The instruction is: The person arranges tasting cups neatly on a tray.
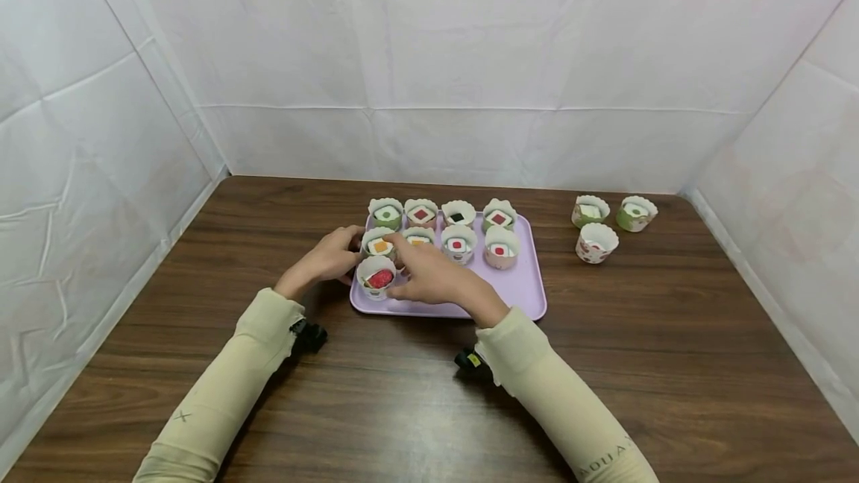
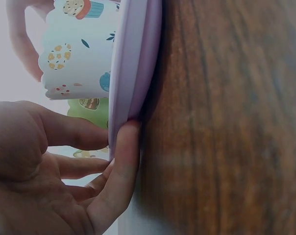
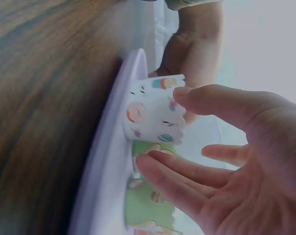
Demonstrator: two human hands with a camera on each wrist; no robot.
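Note:
A lilac tray point(image 1: 520, 285) carries several paper baking cups, each with a small piece inside. My left hand point(image 1: 329, 256) is at the tray's left side; in the left wrist view its fingers point(image 2: 123, 161) pinch the tray rim point(image 2: 131, 63). At the front left corner stands a white patterned cup point(image 3: 155, 110) with a red strawberry-like piece point(image 1: 380, 279) in it. My right hand point(image 1: 432, 274) reaches over the tray beside this cup. Its thumb is at the cup's rim, while the fairly straight fingers extend near a green cup point(image 3: 150, 198) behind.
Off the tray at the back right, two green cups point(image 1: 636, 215) and a white cup with red marks point(image 1: 594, 244) stand on the brown wooden table point(image 1: 403, 401). White sheet walls point(image 1: 470, 58) close the table in at the back and sides.

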